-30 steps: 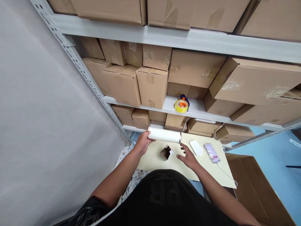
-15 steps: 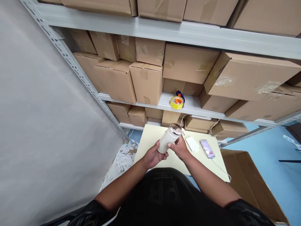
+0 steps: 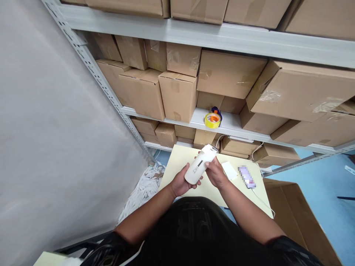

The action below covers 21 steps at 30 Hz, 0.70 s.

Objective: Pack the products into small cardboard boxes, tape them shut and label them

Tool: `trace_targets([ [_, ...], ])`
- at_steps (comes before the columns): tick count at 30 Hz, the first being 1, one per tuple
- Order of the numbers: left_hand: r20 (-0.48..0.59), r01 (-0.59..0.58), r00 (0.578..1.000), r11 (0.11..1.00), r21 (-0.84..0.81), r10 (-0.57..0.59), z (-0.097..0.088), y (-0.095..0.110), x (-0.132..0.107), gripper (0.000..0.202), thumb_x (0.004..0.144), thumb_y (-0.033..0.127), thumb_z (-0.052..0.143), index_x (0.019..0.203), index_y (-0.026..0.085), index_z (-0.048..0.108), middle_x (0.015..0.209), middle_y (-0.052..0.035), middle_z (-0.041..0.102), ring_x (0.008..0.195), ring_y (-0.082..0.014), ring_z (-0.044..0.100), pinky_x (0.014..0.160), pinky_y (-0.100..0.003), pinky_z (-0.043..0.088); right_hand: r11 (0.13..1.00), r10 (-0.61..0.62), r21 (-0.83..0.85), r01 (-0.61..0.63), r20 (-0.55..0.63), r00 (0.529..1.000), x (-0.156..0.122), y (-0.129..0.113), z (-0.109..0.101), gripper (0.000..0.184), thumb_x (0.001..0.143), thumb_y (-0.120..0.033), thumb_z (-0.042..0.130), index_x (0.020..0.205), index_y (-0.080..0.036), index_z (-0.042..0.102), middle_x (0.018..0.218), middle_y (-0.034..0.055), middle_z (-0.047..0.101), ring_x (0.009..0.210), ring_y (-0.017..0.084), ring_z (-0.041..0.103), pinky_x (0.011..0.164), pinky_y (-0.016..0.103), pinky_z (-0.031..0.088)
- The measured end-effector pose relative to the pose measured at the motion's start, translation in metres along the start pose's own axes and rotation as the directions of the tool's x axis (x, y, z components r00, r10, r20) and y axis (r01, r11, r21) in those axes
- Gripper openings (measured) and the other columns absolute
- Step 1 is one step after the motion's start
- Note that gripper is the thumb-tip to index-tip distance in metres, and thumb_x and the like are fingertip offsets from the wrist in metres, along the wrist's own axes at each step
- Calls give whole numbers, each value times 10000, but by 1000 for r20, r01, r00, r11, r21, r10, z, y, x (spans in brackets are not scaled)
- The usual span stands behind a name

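Observation:
A white bottle (image 3: 197, 168) with dark lettering down its side is held tilted above the pale yellow table (image 3: 173, 162), its lid end pointing up and to the right. My left hand (image 3: 181, 181) is closed around the lower end, fingers underneath it. My right hand (image 3: 215, 171) grips the upper part below the lid, with the thumb on the near side. Beyond my right hand lie a white flat card or box (image 3: 229, 170) and a phone-like object (image 3: 246, 176), blurred out, with a white cable.
Metal shelving (image 3: 177, 31) full of cardboard boxes (image 3: 177, 96) stands ahead. A yellow tape roll (image 3: 212, 120) sits on the middle shelf. White scraps (image 3: 144, 188) cover the floor at left, beside a grey wall (image 3: 55, 129). An open carton (image 3: 294, 210) is at right.
The bottle has turned in my hands, so the lettering now faces me and its shiny lid top faces away. Both hands still hold it. The view has shifted slightly.

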<state>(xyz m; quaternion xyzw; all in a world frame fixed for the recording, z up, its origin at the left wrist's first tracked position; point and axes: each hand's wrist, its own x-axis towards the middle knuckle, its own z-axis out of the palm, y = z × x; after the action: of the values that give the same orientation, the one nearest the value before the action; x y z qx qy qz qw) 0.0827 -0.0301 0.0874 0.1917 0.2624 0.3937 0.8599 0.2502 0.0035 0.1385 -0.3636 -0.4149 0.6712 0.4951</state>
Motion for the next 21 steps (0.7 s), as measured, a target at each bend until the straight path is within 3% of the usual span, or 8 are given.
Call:
trace_targets([
  [3,0,-7,1000,1000,-19,7,2,0,-1,749,934,763,435,1294,127,598,1017,-171,718,761,-245,712,565,-294,509,1000,-15,-4,15,-68,998,3,-2,2,548,723,-434,834,1162,-258,558,942,7,676,787,196,622,660,309,519],
  [7,-43,-194,980,981,11,195,1,-2,-3,551,890,534,708,1313,214,556,1204,-133,685,938,-252,718,714,-332,561,997,-65,-56,57,-137,988,9,2,-1,562,696,-436,870,1121,-252,551,919,-2,660,823,197,614,693,306,516],
  [10,-23,-116,993,993,8,116,-3,0,-4,598,937,626,587,1280,137,594,1064,-162,715,788,-221,707,595,-276,510,999,-23,-23,22,-54,998,14,4,-4,452,779,-492,778,1091,-252,557,942,11,661,848,211,621,722,327,521],
  [13,-4,-29,1000,999,-20,28,-4,4,-7,776,946,766,393,1252,89,615,978,-186,719,744,-233,695,591,-304,516,1000,-11,-18,10,-60,998,20,5,-2,479,741,-468,801,1093,-258,553,966,12,656,849,207,619,725,320,517],
  [15,-16,-105,994,994,-12,105,-4,6,-10,684,929,726,507,1267,136,592,1074,-180,713,859,-258,707,691,-351,555,998,-35,-62,28,-107,994,23,7,2,553,688,-464,845,1101,-258,541,964,11,655,836,204,612,711,312,510],
  [18,-46,-251,966,967,37,253,-7,6,-13,543,849,469,781,1266,205,555,1177,-136,692,955,-251,704,764,-353,556,995,-44,-97,32,-120,992,24,9,7,547,697,-523,829,1073,-248,542,918,11,658,825,214,615,720,330,511],
  [19,-45,-255,965,966,45,257,-8,7,-14,544,836,439,798,1260,199,557,1170,-137,694,930,-242,706,742,-335,551,996,-38,-90,29,-108,993,24,9,8,517,719,-541,803,1060,-245,552,911,14,662,836,221,622,738,342,516],
  [21,-26,-195,980,980,34,196,-12,8,-15,565,873,547,723,1249,151,577,1139,-172,701,861,-236,706,680,-317,542,997,-25,-70,19,-87,996,25,8,10,464,751,-544,764,1050,-243,577,925,23,675,869,234,636,781,364,525],
])
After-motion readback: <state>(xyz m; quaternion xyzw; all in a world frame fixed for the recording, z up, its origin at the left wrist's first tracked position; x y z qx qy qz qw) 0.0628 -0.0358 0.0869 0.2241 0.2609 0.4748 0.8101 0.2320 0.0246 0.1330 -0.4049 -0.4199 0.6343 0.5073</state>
